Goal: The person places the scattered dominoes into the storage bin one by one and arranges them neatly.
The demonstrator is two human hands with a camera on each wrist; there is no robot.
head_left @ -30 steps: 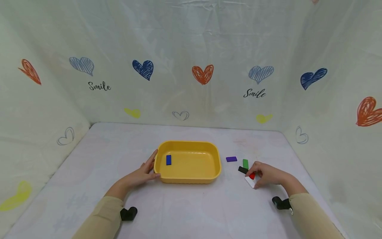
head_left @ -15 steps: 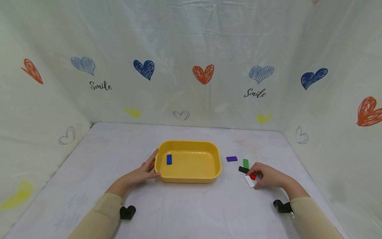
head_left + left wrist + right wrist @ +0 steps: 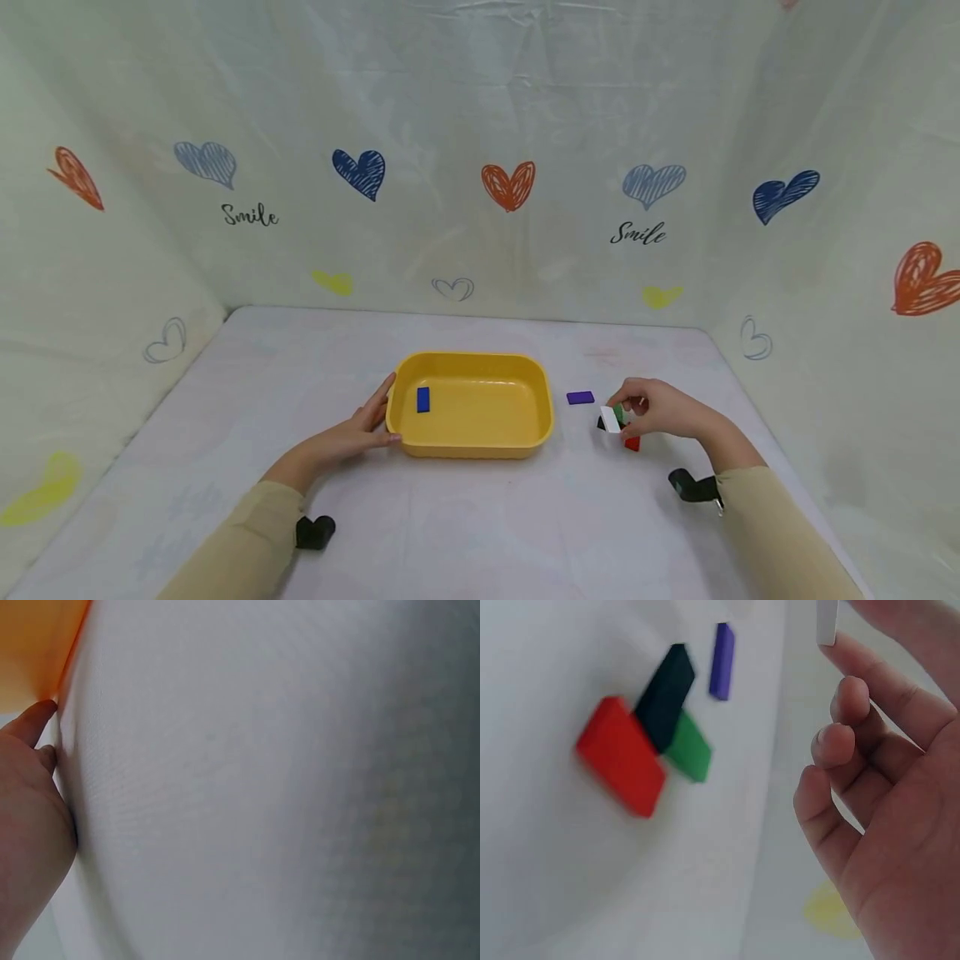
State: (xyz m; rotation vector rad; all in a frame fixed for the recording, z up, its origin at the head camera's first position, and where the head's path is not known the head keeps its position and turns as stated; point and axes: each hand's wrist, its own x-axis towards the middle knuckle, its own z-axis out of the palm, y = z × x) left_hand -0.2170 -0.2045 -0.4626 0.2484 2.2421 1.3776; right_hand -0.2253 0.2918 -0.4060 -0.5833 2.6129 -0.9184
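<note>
The left hand lay with straight fingers against the near left corner of the yellow tray, gripping nothing. To the tray's right, the right hand pinched a white block, lifted clear above the red block, black block and green block. Farther back, a purple block lay on the table, and a blue block lay inside the tray.

"Smile" in black script is printed twice on the far backdrop sheet: far left, far right.
</note>
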